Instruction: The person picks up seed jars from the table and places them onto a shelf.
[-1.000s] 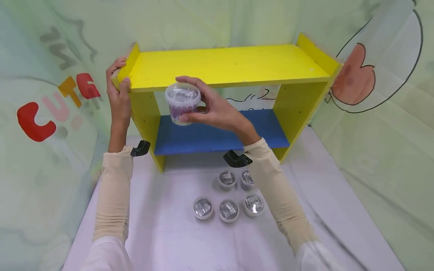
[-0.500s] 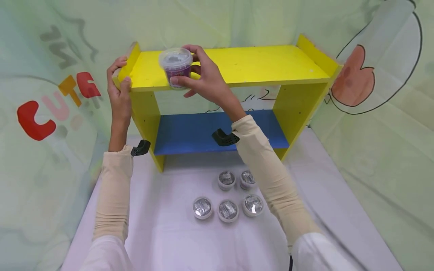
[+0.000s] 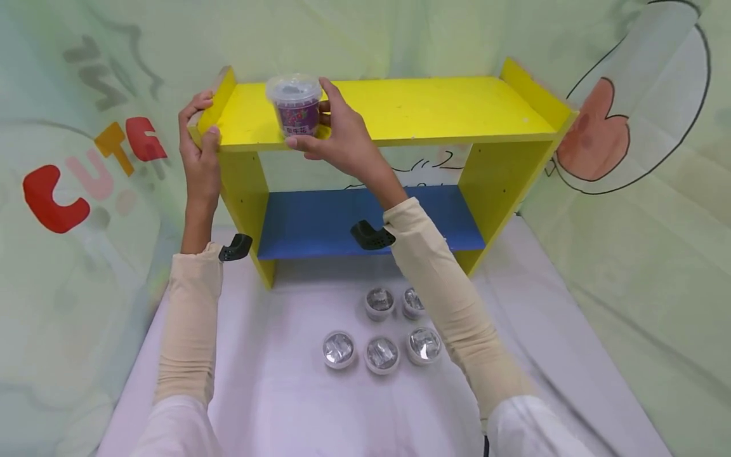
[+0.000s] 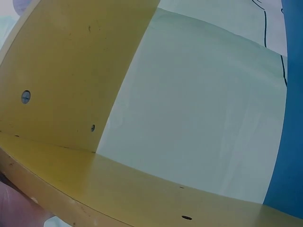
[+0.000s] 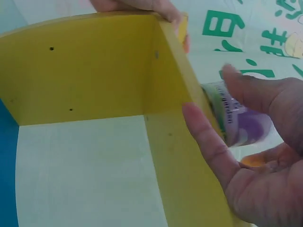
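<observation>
Purple tub (image 3: 299, 119) | right grip (image 3: 344, 136) curled round | left grip (image 3: 200, 166) clasping shelf (image 3: 434, 109)

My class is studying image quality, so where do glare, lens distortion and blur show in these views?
Head: white glare on top of the front row's rightmost tub; left wrist: the near rim of the yellow shelf bows, suggesting lens distortion; right wrist: the purple-labelled tub looks soft, perhaps from motion.

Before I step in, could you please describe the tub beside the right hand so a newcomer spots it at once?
Find the yellow and blue shelf unit. At its top, near the left end, is a purple-labelled tub. It alone is up there; five other tubs stand on the cloth below.
</observation>
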A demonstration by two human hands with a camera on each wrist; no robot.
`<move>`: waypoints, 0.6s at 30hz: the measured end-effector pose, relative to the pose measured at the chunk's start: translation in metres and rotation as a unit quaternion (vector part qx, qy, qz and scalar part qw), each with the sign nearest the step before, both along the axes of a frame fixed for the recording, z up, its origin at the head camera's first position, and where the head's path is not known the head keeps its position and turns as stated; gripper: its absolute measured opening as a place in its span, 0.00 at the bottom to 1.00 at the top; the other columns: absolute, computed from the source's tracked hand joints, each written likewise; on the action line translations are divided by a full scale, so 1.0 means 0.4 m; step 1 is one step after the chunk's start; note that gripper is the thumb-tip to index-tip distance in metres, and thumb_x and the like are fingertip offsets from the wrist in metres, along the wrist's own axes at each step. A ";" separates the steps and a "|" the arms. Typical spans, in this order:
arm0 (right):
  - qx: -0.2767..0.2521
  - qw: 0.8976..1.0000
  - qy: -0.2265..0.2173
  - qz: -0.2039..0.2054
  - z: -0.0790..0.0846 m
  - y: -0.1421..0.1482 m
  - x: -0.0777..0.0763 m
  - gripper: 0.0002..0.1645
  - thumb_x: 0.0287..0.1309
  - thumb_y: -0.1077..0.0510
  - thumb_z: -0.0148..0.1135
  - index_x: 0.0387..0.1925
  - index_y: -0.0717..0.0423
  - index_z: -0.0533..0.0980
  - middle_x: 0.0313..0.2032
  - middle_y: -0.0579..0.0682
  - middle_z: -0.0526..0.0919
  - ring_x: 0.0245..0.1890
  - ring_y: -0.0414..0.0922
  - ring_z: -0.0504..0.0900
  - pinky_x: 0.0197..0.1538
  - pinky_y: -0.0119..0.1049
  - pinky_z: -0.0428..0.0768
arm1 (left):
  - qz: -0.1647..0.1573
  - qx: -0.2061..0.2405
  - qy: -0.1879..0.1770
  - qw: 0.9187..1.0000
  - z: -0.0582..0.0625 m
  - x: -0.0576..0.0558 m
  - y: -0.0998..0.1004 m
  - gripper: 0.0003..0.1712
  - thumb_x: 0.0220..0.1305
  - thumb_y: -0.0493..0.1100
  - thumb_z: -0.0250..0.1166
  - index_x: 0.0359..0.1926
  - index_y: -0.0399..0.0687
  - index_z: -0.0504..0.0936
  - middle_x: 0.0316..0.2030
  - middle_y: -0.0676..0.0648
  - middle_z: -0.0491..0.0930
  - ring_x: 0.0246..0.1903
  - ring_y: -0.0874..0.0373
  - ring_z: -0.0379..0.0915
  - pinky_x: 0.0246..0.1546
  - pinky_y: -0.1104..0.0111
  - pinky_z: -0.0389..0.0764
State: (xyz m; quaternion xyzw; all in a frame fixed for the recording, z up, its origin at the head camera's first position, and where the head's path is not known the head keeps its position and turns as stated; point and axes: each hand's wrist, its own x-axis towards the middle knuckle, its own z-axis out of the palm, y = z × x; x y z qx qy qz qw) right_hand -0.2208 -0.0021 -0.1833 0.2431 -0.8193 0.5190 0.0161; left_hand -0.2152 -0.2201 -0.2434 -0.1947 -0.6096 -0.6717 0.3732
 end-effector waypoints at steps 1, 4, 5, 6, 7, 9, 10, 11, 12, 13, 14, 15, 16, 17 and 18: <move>-0.002 1.000 0.001 0.002 -0.006 -0.001 0.000 0.58 0.54 0.55 0.70 0.76 0.50 0.43 0.66 0.56 0.68 0.65 0.45 0.72 0.45 0.34 0.85 | 0.002 -0.001 0.001 1.000 -0.001 0.001 0.000 0.17 0.61 0.35 0.50 0.52 0.41 0.72 0.62 0.40 0.68 0.67 0.55 0.60 0.70 0.65 0.63; -0.007 1.000 0.023 -0.006 -0.020 -0.007 0.003 0.56 0.53 0.57 0.70 0.75 0.53 0.46 0.63 0.56 0.72 0.61 0.45 0.75 0.44 0.33 0.85 | 0.005 -0.001 0.001 1.000 -0.003 0.002 -0.001 0.17 0.61 0.35 0.50 0.52 0.41 0.72 0.62 0.40 0.68 0.67 0.55 0.60 0.70 0.65 0.63; -0.009 0.999 0.032 -0.008 -0.023 -0.010 0.003 0.55 0.53 0.58 0.70 0.75 0.54 0.47 0.62 0.56 0.73 0.59 0.45 0.76 0.43 0.33 0.86 | 0.006 -0.002 0.001 1.000 -0.004 0.003 -0.001 0.17 0.61 0.35 0.50 0.52 0.41 0.72 0.62 0.40 0.69 0.67 0.55 0.60 0.70 0.65 0.63; -0.007 0.999 0.039 -0.014 -0.025 -0.014 0.004 0.54 0.53 0.58 0.70 0.74 0.55 0.48 0.62 0.56 0.74 0.58 0.44 0.77 0.43 0.33 0.85 | 0.007 -0.003 0.000 1.000 -0.004 0.003 -0.001 0.18 0.61 0.35 0.50 0.52 0.42 0.72 0.62 0.41 0.69 0.67 0.55 0.60 0.70 0.65 0.64; -0.005 0.999 0.047 -0.019 -0.027 -0.017 0.005 0.53 0.53 0.58 0.70 0.73 0.56 0.49 0.61 0.56 0.75 0.57 0.44 0.77 0.42 0.32 0.85 | 0.006 -0.002 -0.001 1.000 -0.005 0.004 -0.001 0.18 0.61 0.35 0.50 0.52 0.42 0.72 0.62 0.41 0.69 0.66 0.55 0.60 0.70 0.65 0.64; 0.003 0.998 0.057 -0.030 -0.030 -0.023 0.007 0.51 0.54 0.58 0.70 0.72 0.56 0.51 0.61 0.55 0.75 0.56 0.44 0.78 0.41 0.32 0.85 | 0.006 -0.001 -0.004 1.000 -0.005 0.005 -0.001 0.18 0.61 0.35 0.50 0.52 0.42 0.72 0.62 0.41 0.69 0.67 0.55 0.60 0.70 0.65 0.64; 0.007 0.998 0.059 -0.033 -0.031 -0.027 0.008 0.50 0.54 0.58 0.70 0.72 0.57 0.52 0.61 0.55 0.75 0.56 0.44 0.78 0.41 0.32 0.85 | 0.008 -0.002 -0.006 1.000 -0.006 0.006 -0.001 0.18 0.61 0.35 0.50 0.53 0.42 0.72 0.62 0.42 0.69 0.67 0.55 0.60 0.70 0.65 0.64; 0.012 0.997 0.063 -0.038 -0.032 -0.030 0.008 0.50 0.54 0.58 0.70 0.72 0.57 0.52 0.61 0.55 0.75 0.56 0.44 0.78 0.41 0.32 0.85 | 0.009 -0.001 -0.008 1.000 -0.006 0.007 -0.001 0.18 0.61 0.35 0.50 0.53 0.42 0.72 0.62 0.42 0.69 0.67 0.55 0.60 0.69 0.65 0.65; 0.018 0.997 0.066 -0.042 -0.033 -0.034 0.009 0.50 0.54 0.57 0.70 0.72 0.58 0.52 0.61 0.55 0.76 0.56 0.44 0.78 0.42 0.31 0.85 | 0.008 0.000 -0.009 1.000 -0.006 0.007 -0.001 0.18 0.61 0.35 0.50 0.53 0.42 0.72 0.62 0.42 0.69 0.67 0.56 0.60 0.69 0.65 0.65; 0.024 0.996 0.069 -0.047 -0.033 -0.037 0.010 0.50 0.54 0.57 0.70 0.72 0.58 0.53 0.61 0.55 0.76 0.57 0.44 0.77 0.43 0.31 0.85 | 0.008 0.002 -0.010 1.000 -0.006 0.008 -0.001 0.18 0.61 0.35 0.50 0.53 0.42 0.72 0.62 0.43 0.69 0.67 0.56 0.60 0.69 0.66 0.65; 0.030 0.996 0.072 -0.051 -0.033 -0.040 0.011 0.50 0.54 0.56 0.70 0.72 0.58 0.53 0.61 0.55 0.76 0.57 0.44 0.77 0.44 0.31 0.84 | 0.010 0.002 -0.011 1.000 -0.006 0.008 -0.002 0.18 0.61 0.35 0.50 0.53 0.42 0.72 0.62 0.43 0.69 0.67 0.56 0.60 0.69 0.66 0.65; 0.033 0.995 0.076 -0.055 -0.034 -0.043 0.012 0.49 0.55 0.56 0.70 0.72 0.59 0.53 0.61 0.55 0.76 0.57 0.44 0.77 0.44 0.30 0.84 | 0.009 0.003 -0.013 1.000 -0.006 0.009 -0.002 0.18 0.61 0.35 0.50 0.53 0.43 0.72 0.62 0.43 0.69 0.67 0.56 0.60 0.69 0.66 0.65; 0.038 0.995 0.078 -0.058 -0.033 -0.045 0.013 0.49 0.55 0.55 0.70 0.72 0.59 0.53 0.61 0.55 0.76 0.57 0.44 0.78 0.45 0.30 0.84 | 0.008 0.004 -0.014 1.000 -0.006 0.009 -0.002 0.18 0.61 0.35 0.50 0.53 0.43 0.72 0.62 0.44 0.69 0.67 0.57 0.60 0.69 0.66 0.65; 0.041 0.994 0.080 -0.062 -0.033 -0.047 0.014 0.49 0.55 0.55 0.70 0.71 0.59 0.53 0.61 0.55 0.76 0.58 0.44 0.78 0.45 0.29 0.84 | 0.007 0.005 -0.013 1.000 -0.006 0.009 -0.003 0.18 0.61 0.35 0.50 0.53 0.43 0.72 0.62 0.44 0.69 0.67 0.57 0.60 0.69 0.66 0.65; 0.043 0.994 0.080 -0.064 -0.033 -0.048 0.014 0.49 0.55 0.55 0.69 0.71 0.59 0.54 0.61 0.55 0.76 0.57 0.44 0.78 0.45 0.29 0.84 | 0.006 0.006 -0.013 1.000 -0.006 0.008 -0.003 0.18 0.61 0.35 0.50 0.53 0.43 0.72 0.62 0.44 0.69 0.67 0.57 0.60 0.70 0.66 0.65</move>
